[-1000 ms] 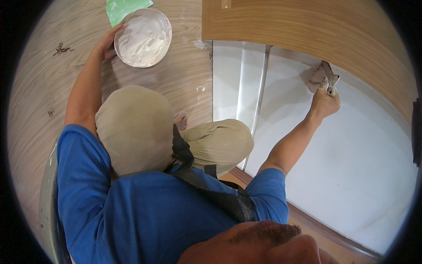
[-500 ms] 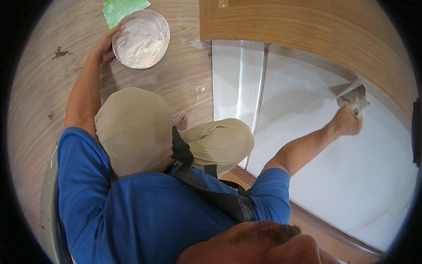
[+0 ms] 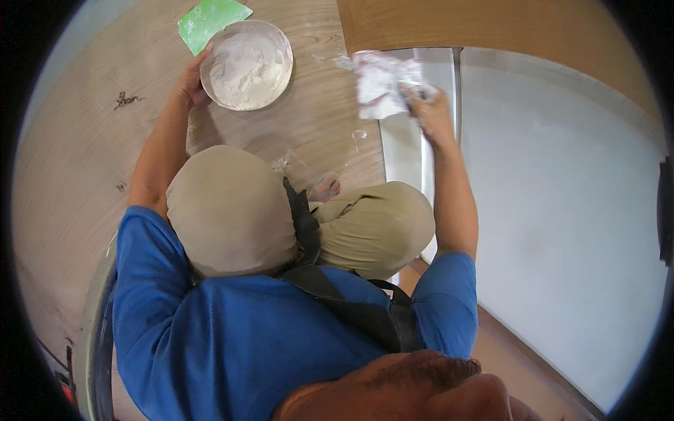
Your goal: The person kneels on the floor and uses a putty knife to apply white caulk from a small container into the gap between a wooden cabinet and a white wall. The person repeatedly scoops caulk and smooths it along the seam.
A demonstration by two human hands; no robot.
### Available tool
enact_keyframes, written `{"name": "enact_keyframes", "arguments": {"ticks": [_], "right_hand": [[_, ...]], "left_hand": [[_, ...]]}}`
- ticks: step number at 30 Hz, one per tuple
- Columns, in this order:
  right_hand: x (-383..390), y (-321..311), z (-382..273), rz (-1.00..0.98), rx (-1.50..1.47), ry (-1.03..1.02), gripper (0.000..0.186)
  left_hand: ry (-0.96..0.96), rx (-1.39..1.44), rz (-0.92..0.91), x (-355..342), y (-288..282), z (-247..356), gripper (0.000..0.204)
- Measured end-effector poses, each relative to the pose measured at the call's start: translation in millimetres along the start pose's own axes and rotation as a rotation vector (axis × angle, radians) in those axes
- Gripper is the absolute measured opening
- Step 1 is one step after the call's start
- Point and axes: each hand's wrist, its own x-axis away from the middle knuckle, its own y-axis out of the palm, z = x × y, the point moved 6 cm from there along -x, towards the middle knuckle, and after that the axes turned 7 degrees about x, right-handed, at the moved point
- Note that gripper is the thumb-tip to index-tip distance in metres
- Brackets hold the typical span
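My left hand (image 3: 196, 76) grips the side of a round bowl (image 3: 246, 98) of white paste at the upper left, with its fingertips at the rim. A green sheet (image 3: 205, 21) smeared with white lies just beyond the bowl. My right hand (image 3: 428, 111), slightly blurred, is closed on the handle of a putty knife (image 3: 379, 84), whose wide blade is coated with white paste and faintly pink smears. The blade is over the edge between the wood-patterned floor (image 3: 84, 168) and a white panel (image 3: 554, 210). Whether it touches either, I cannot tell.
A wooden panel (image 3: 491, 21) runs along the top right, above the white panels. My bent knees (image 3: 228, 210) and a sandaled foot (image 3: 326, 188) are between my arms. A metal seat edge (image 3: 95, 330) curves at the left. A dark and red object (image 3: 64, 379) lies at the lower left.
My right hand has swung left with the knife, from under the wooden panel toward the bowl; the blade's white-coated face now shows. The view has shifted slightly; my left hand still holds the bowl.
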Motion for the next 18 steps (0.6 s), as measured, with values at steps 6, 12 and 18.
{"name": "enact_keyframes", "arguments": {"ticks": [6,12,18], "right_hand": [[-46,149,65,-0.241,-0.771,0.162,0.03],[-61,201,85,-0.315,-0.958,0.349,0.032],[-68,233,69,-0.4,-0.757,0.209,0.03]], "left_hand": [[0.027,-0.064,0.126,-6,-38,-11,0.064],[0.092,-0.1,0.119,8,21,-16,0.073],[0.066,-0.112,0.104,5,10,-15,0.075]]}}
